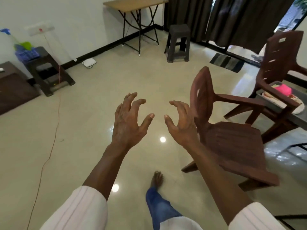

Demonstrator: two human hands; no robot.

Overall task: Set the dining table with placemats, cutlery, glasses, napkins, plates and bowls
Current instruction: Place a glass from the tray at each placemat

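Above the pale floor (99,105), both hands are empty: the left hand (129,125) and the right hand (181,123) are held out with fingers spread and loosely bent. At the far right, behind a brown chair (232,143), the dark worktop (299,118) carries a pink thing (282,89).

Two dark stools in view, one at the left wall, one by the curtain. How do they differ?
The left-wall stool carries a blue basket; nothing shows on top of the curtain stool. The left-wall stool looks brownish and stands against the wall; the curtain stool looks greyer and stands out on the floor, right of the folding table. Both are dark, upright and four-legged.
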